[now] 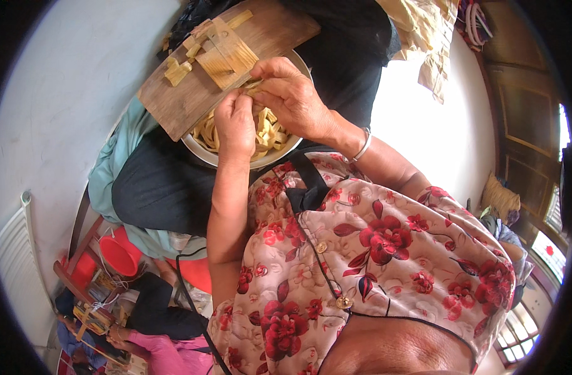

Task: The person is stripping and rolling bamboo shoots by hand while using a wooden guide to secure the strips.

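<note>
My left hand [235, 122] and my right hand [290, 96] meet over a pale bowl, pinching a small yellowish strip [252, 86] between their fingertips. The strip is mostly hidden by my fingers. Below them, the bowl [199, 152] holds many curled yellow strips [269, 133]; their material I cannot tell. A flat wooden board [173, 110] lies tilted across the bowl's far left side. On the board rests a wooden block [225, 58], close to my fingertips. Some short yellow pieces [178, 71] lie beside the block.
Dark cloth [159, 183] covers my legs, with pale green fabric [103, 178] at the left. Brown paper [426, 37] hangs at the upper right. At lower left are a red bucket [121, 251], a white radiator [21, 262] and a person in a pink top [168, 349] handling wooden pieces.
</note>
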